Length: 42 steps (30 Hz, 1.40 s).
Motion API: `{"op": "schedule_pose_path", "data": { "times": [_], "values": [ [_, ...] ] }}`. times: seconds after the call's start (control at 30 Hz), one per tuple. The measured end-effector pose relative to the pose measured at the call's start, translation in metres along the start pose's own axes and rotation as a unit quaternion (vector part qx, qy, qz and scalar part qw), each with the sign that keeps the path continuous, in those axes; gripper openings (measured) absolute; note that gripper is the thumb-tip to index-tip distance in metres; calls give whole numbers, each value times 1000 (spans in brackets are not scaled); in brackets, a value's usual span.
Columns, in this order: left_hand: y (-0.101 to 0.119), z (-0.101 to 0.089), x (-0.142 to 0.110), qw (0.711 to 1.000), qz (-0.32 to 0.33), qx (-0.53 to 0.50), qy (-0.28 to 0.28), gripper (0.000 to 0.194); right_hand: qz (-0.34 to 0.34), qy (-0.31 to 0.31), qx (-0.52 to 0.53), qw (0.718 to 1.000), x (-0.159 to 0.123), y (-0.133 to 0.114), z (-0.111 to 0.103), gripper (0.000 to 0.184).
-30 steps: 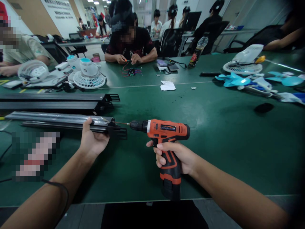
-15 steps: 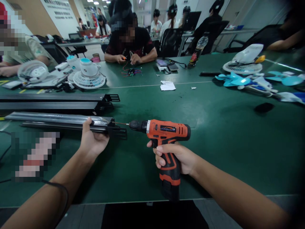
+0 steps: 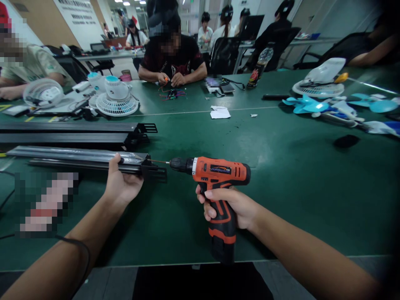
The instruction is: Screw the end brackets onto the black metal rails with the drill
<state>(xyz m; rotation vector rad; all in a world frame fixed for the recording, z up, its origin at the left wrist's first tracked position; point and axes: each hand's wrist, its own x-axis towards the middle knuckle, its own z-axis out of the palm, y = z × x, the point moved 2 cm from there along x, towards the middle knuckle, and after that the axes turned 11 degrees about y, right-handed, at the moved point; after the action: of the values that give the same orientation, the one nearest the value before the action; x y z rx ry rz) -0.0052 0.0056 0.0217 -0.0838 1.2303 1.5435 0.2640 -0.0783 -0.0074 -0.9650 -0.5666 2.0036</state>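
My right hand (image 3: 228, 204) is wrapped round the grip of an orange and black cordless drill (image 3: 218, 170), its index finger at the trigger. A long thin bit (image 3: 159, 161) runs left from the chuck to the end of a long dark metal profile (image 3: 78, 155). Where the tip sits exactly is too small to tell. My left hand (image 3: 123, 183) grips this profile near its right end, thumb on top and fingers underneath. A black slotted bracket (image 3: 154, 173) sticks out from that end, just right of my left hand.
More black profiles (image 3: 68, 137) lie behind on the green table (image 3: 281, 200). White fan parts (image 3: 117, 102) stand at the back left, blue fan blades (image 3: 306, 105) at the right. A bottle (image 3: 259, 68) stands farther back. Across the table a person (image 3: 171, 58) works on wired parts (image 3: 172, 95).
The drill's grip has swung very slightly left at its base. My right index finger has drawn in toward the trigger. My left hand and the profile stay put.
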Motion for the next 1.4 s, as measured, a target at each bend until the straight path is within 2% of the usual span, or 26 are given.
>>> {"op": "schedule_pose_path", "data": {
  "times": [0.37,1.03,1.4],
  "values": [
    [-1,-3,5,1000,0,4,-2,32,9,10,4,1000,0,2,-2,26],
    [-1,-4,8,1000,3,14,-4,33,5,23,-13,1000,1,3,-4,31],
    [0,-1,0,1000,1,12,-7,24,13,11,12,1000,1,2,-1,30]
  ]
}}
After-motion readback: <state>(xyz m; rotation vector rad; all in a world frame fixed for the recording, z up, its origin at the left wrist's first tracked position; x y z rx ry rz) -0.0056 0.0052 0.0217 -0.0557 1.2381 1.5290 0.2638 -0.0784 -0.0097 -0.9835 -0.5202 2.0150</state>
